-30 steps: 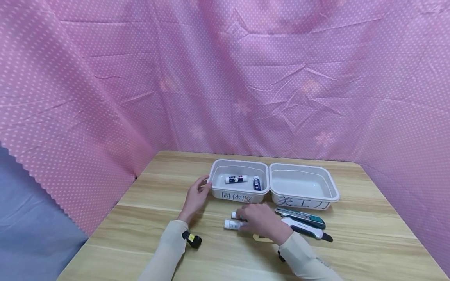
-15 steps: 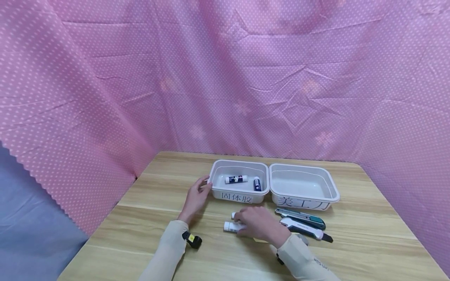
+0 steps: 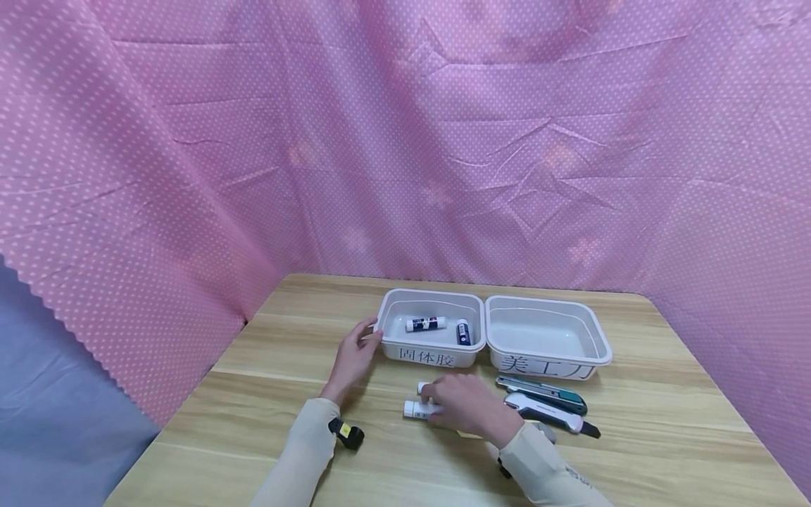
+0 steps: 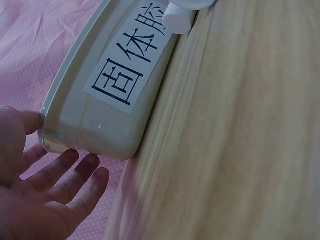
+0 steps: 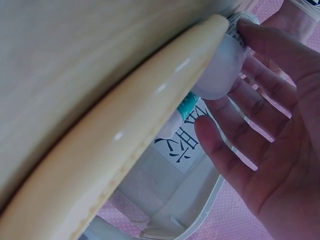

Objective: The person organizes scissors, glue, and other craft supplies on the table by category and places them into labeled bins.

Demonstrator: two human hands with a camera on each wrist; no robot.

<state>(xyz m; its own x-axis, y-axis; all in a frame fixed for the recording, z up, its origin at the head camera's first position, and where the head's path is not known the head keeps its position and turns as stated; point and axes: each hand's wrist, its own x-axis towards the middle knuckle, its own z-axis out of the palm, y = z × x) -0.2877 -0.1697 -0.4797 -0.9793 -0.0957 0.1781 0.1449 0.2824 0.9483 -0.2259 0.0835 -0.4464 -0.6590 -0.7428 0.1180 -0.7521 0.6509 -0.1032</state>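
Right hand [image 3: 465, 403] shifted slightly left since a second ago. Left hand [image 3: 350, 360], fingers spread, touches end of left bin [image 3: 424, 344]; two navy-labelled glue sticks [image 3: 426, 324] inside. In front, on table [image 3: 380, 451]: farther glue stick [image 3: 421, 388], nearer glue stick [image 3: 418, 410] pinched by right thumb and fingers. Rightward: right bin [image 3: 538, 331], green utility knife [image 3: 541, 393], white-black utility knife [image 3: 550, 413].

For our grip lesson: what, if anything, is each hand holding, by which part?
The left hand seems only to touch the left bin; the right hand appears to pinch the nearer glue stick by its body.
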